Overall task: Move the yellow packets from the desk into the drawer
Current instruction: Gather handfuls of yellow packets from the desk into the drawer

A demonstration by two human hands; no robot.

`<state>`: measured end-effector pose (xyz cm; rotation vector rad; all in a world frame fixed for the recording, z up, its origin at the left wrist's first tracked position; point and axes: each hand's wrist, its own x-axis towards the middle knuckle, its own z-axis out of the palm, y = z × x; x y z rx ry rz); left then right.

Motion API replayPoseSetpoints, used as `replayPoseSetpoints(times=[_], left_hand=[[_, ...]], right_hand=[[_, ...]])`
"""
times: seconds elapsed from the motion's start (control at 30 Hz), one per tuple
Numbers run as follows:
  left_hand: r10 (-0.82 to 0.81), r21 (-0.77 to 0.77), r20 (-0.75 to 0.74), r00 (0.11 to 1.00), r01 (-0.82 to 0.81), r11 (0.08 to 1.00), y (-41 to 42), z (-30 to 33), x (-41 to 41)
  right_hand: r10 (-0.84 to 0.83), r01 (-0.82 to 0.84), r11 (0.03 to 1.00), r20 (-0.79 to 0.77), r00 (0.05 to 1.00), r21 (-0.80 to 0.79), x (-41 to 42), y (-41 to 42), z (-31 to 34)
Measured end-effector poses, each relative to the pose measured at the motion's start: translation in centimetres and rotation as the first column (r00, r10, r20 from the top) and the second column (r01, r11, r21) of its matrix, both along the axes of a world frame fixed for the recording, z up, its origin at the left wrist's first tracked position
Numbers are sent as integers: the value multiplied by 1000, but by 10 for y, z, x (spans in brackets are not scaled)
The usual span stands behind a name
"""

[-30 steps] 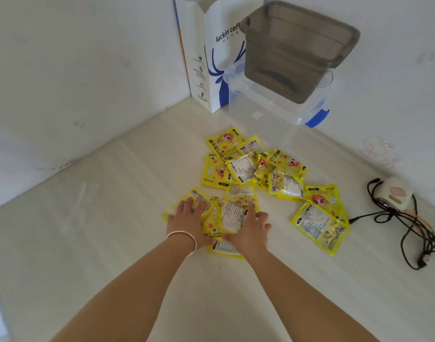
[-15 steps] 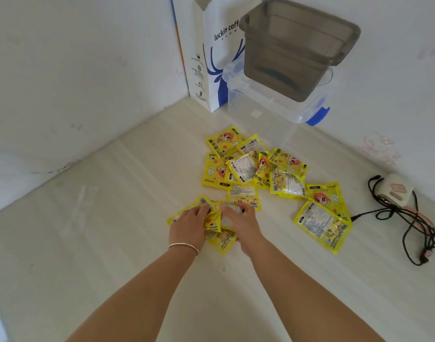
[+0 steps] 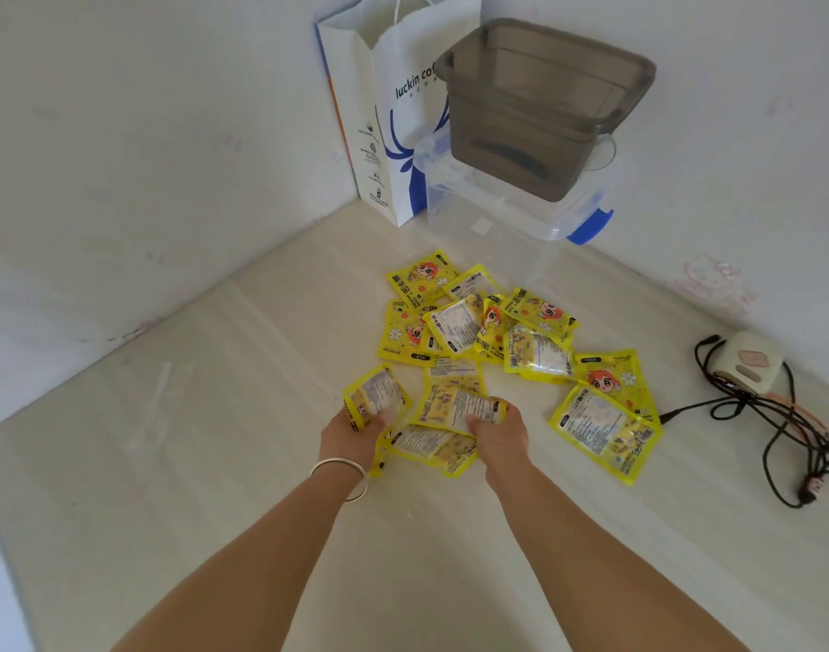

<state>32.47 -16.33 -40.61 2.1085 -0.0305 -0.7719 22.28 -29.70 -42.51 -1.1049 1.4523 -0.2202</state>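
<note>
Picking-up time: the left hand [image 3: 351,432] holds one yellow packet [image 3: 374,400] and the right hand [image 3: 499,432] pinches another [image 3: 459,404], more packets [image 3: 473,322] lie at 12 o'clock on the desk [image 3: 215,416] (no drawer shows), so next they need carrying there.

Pale wooden desk top [image 3: 177,463] fills corner between two white walls [image 3: 144,134]. In corner: white paper bag [image 3: 384,110]; right beside bag, grey tub [image 3: 539,101] on clear box [image 3: 506,214]. Soft daylight.
</note>
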Motion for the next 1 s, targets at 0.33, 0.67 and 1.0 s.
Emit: replayPoseSetpoints(times=[0.33,0.67,1.0], left_hand=[[361,13,-409,838,-390,921,-29,-9,-33],[313,-155,-504,805,-441,884,-51,2,-44],[-93,-131,-326,941,52,990,-85,18,-77]], right_hand=[[26,-31,979,26,999,203,-24,-15,-2],[30,-155,921,332,943,357,-44,-26,0],[-29,-22,990,357,934,138,-125,-39,22]])
